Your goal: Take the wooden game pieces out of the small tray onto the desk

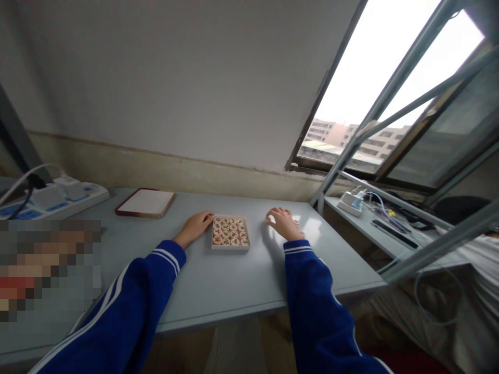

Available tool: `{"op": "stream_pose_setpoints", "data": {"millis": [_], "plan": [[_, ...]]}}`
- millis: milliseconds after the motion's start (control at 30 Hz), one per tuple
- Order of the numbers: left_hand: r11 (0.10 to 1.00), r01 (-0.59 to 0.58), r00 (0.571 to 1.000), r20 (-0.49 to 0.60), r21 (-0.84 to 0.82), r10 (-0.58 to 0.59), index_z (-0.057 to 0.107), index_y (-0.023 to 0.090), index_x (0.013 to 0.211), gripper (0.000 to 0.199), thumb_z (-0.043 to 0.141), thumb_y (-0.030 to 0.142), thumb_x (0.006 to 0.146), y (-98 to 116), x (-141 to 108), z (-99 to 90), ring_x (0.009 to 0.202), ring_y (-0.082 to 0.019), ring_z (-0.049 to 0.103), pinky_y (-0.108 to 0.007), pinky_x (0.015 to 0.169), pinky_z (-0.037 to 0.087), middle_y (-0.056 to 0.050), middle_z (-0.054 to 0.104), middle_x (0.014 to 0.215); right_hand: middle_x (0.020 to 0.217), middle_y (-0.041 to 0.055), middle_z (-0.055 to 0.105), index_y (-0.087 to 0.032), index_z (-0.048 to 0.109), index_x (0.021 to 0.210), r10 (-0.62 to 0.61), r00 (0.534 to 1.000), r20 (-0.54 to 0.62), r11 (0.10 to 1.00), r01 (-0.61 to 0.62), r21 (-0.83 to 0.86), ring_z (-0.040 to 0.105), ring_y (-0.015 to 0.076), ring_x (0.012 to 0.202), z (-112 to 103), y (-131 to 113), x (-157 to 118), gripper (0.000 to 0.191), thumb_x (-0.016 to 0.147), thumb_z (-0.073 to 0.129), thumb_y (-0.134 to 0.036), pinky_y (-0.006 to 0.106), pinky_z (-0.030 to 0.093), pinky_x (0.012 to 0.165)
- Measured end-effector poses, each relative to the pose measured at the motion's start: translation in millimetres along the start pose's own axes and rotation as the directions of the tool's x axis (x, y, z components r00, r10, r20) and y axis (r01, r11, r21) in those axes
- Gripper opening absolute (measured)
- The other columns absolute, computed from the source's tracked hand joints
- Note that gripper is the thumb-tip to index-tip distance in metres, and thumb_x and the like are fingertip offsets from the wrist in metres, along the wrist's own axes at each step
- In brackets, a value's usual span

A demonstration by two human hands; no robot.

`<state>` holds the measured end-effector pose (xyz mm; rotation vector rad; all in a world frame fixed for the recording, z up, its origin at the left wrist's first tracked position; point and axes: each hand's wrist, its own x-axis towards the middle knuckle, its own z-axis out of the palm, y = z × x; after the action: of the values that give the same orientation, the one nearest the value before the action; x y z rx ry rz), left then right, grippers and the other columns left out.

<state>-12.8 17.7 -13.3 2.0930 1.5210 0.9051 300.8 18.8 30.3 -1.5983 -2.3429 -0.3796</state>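
A shallow white box point(231, 248) sits mid-table, filled with rows of round wooden Chinese chess pieces point(234, 234) marked in black and red characters. At its left side is my left hand point(196, 227), fingers together and pressed on the box's edge near the far left corner. My right hand point(284, 223) is a little to the right of the box, apart from it. Its fingers are curled in, thumb near the index finger; whatever is between the tips is too small to make out. More loose pieces point(297, 224) show partly behind that hand.
A flat dark-red-edged lid or tray point(145, 202) lies at the back left. Beside it is a power strip point(78, 199) with plugs and cables. Metal bed-frame bars point(351, 150) rise at the right, before the window. A second desk point(384, 234) holds cables and another power strip.
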Motion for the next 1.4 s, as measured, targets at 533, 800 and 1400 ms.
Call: {"op": "stream_pose_setpoints", "data": {"millis": [533, 800, 1400], "plan": [[1.0, 0.015, 1.0, 0.009, 0.022, -0.015, 0.059, 0.014, 0.096, 0.038, 0.041, 0.042, 0.076, -5, 3, 2.0, 0.077, -0.019, 0.058, -0.027, 0.07, 0.041, -0.007, 0.065, 0.085, 0.109, 0.0026, 0.056, -0.023, 0.054, 0.105, -0.502, 0.864, 0.019, 0.822, 0.471, 0.319, 0.051, 0.0155, 0.1, 0, -141, 21, 0.034, 0.075, 0.055, -0.008, 0.028, 0.034, 0.081], [0.999, 0.032, 0.999, -0.019, 0.003, -0.032, 0.059, 0.015, 0.094, 0.034, 0.041, 0.038, 0.079, -1, -3, 1.3, 0.076, -0.017, 0.057, -0.025, 0.068, 0.04, -0.007, 0.065, 0.084, 0.093, 0.0028, 0.059, -0.02, 0.058, 0.094, -0.288, 0.952, -0.102, 0.925, 0.304, 0.226, 0.053, 0.0154, 0.088, -12, -96, 14, 0.017, 0.077, 0.059, -0.017, 0.03, 0.029, 0.082], [1.0, 0.004, 1.0, -0.013, -0.001, -0.004, 0.058, 0.014, 0.095, 0.035, 0.038, 0.039, 0.08, -2, -4, 0.9, 0.079, -0.018, 0.058, -0.026, 0.071, 0.04, -0.008, 0.064, 0.09, 0.108, 0.0045, 0.056, -0.022, 0.057, 0.104, -0.473, 0.88, -0.047, 0.811, 0.456, 0.366, 0.05, 0.017, 0.1, -16, -127, -6, 0.03, 0.077, 0.052, -0.011, 0.029, 0.035, 0.085]]}}
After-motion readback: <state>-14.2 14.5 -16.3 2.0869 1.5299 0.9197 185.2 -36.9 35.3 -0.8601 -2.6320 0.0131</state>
